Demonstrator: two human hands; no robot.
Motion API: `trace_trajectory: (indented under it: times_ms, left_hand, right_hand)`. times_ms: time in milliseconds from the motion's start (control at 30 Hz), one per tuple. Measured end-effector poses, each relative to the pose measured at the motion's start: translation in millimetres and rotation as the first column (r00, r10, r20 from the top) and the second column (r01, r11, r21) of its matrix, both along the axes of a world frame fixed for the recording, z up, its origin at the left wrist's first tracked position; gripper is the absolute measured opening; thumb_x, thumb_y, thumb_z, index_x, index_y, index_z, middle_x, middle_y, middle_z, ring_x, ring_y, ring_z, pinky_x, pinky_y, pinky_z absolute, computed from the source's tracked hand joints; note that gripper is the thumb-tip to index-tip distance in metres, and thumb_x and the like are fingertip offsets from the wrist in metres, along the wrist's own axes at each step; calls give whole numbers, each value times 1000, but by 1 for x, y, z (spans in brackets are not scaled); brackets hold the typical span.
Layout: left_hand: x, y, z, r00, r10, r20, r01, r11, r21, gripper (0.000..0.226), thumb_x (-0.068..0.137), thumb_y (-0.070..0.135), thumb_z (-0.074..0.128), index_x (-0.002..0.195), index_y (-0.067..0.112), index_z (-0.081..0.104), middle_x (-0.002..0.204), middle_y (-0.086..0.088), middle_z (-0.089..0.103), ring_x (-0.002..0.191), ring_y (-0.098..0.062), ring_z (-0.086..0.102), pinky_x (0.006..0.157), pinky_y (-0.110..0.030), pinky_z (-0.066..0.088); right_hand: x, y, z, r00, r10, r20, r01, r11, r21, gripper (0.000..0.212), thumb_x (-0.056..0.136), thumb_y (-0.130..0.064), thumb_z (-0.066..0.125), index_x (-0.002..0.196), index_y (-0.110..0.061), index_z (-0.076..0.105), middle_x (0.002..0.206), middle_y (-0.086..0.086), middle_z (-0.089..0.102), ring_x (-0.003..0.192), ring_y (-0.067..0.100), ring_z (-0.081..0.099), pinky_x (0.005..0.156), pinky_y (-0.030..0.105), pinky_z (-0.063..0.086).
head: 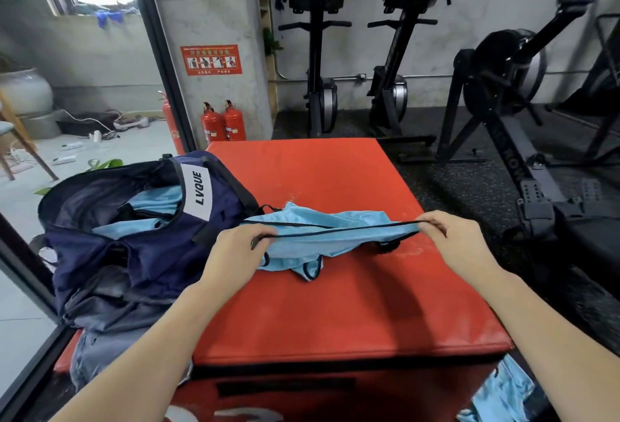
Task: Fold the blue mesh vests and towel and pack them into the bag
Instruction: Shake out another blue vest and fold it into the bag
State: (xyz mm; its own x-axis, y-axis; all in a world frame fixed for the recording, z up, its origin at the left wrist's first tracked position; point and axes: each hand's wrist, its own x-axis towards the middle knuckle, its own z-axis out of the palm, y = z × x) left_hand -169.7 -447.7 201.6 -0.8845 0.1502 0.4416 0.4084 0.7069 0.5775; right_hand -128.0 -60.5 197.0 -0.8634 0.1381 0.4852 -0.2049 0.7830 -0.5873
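over the red pad [335, 304], both hands pinch one vest [322, 237] taut by its black-trimmed edge, left hand [235, 253] near the bag [134, 253], right hand [449, 240] opposite. it looks light, limp and airy; corners seem the best hold. vests already in the bag are half hidden; no towel clearly shows.

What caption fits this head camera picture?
Both hands, left and right, stretch a blue mesh vest above a red mat beside the bag.
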Motion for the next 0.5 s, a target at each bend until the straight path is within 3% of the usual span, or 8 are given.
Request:
trace_trajectory:
  times_ms: [133,267,400,500]
  left_hand:
    - [24,-5,1,999,-5,-48,6,1000,4,17,80,9,77,89,23,74,84,14,67,81,-6,63,84,-27,50]
    - [51,-15,-3,996,-33,-87,25,995,-92,21,79,4,72,91,21,73,90,18,65,92,-8,63,88,-27,48]
    - [69,-34,-16,990,-99,103,126,945,-301,25,82,10,66,95,30,74,93,20,67,93,-5,61,88,-30,51]
    - [81,-43,-27,933,-154,325,309,806,-505,20,84,25,64,99,31,76,97,20,70,97,2,56,93,-23,46]
  right_hand:
    - [15,8,-8,1000,-11,10,11,998,66,13,89,-6,71,100,-12,75,90,-3,74,83,8,66,80,6,41]
    - [30,16,-15,999,-27,20,24,990,141,14,86,-6,74,99,-9,78,94,2,75,87,13,65,83,13,39]
    - [44,25,-20,978,-14,209,-62,933,355,14,85,-19,77,98,-22,80,93,-6,74,92,18,63,87,29,47]
    - [54,17,-23,860,2,511,-289,827,482,16,84,-21,73,98,-28,79,98,-12,73,97,8,60,95,25,45]
